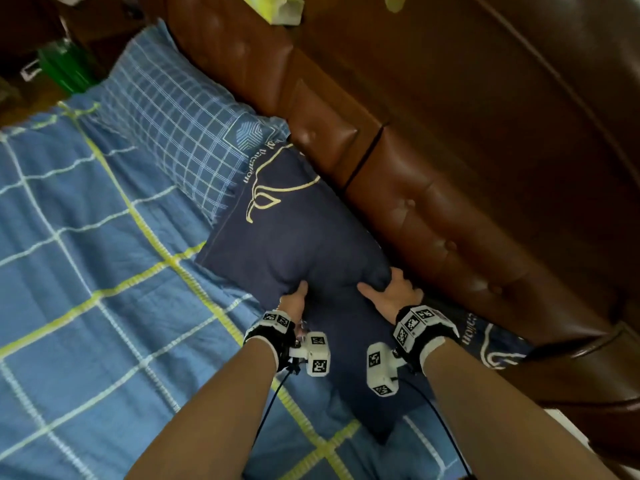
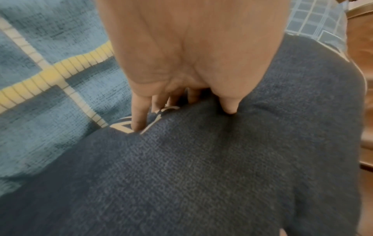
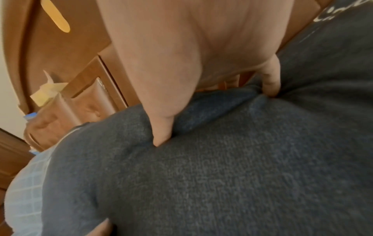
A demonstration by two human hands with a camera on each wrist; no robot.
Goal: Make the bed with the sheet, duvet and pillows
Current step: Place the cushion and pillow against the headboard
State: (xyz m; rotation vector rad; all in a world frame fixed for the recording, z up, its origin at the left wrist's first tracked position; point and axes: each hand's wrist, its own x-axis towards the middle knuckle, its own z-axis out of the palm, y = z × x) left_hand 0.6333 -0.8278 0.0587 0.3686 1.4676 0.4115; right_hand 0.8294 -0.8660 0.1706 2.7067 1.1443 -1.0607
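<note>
A navy pillow [image 1: 294,237] with a yellow line drawing lies along the brown headboard, on top of the blue duvet [image 1: 86,271] with its yellow and white grid. My left hand [image 1: 294,299] and right hand [image 1: 384,285] both grip its near end, thumbs on top and fingers tucked under. In the left wrist view my left hand [image 2: 183,118] pinches the navy pillow [image 2: 201,175] at its edge. In the right wrist view my right hand [image 3: 216,116] digs into the same fabric [image 3: 201,175]. A blue checked pillow [image 1: 173,133] lies beyond it.
The padded brown leather headboard [image 1: 450,202] runs along the right. A second navy pillow [image 1: 491,344] lies under my right wrist. Green objects [image 1: 65,67] sit on the floor past the bed's far corner. Something yellow-green [image 1: 277,5] rests on top of the headboard.
</note>
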